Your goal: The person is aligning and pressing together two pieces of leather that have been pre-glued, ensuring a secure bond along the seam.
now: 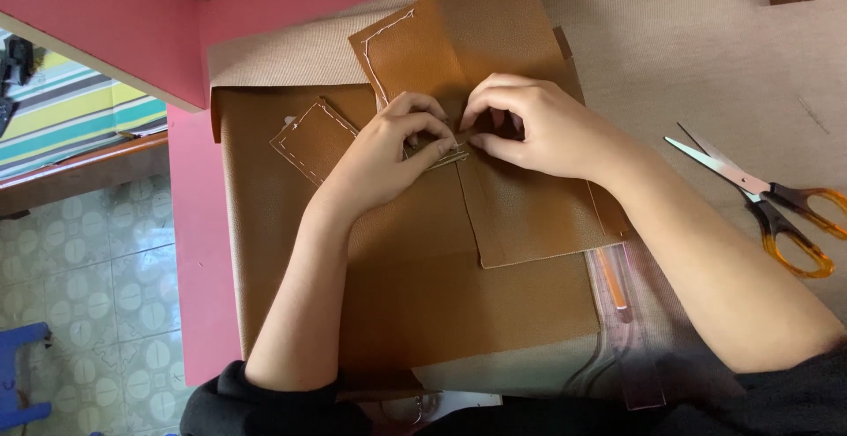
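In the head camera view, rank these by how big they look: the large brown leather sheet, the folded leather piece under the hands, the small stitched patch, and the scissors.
1. Large brown leather sheet
2. Folded leather piece
3. and 4. Scissors and small stitched patch: too close to rank; the scissors are longer but thin, and a hand hides part of the patch.

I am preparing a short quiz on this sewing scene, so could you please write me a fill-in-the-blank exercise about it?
1. Both hands, left hand and right hand, pinch a fold in a brown ____ piece.
2. The scissors have ____ handles.
3. The small brown patch is edged with ____ stitching.
4. The table edge is ____.

Missing words: leather; orange; white; pink
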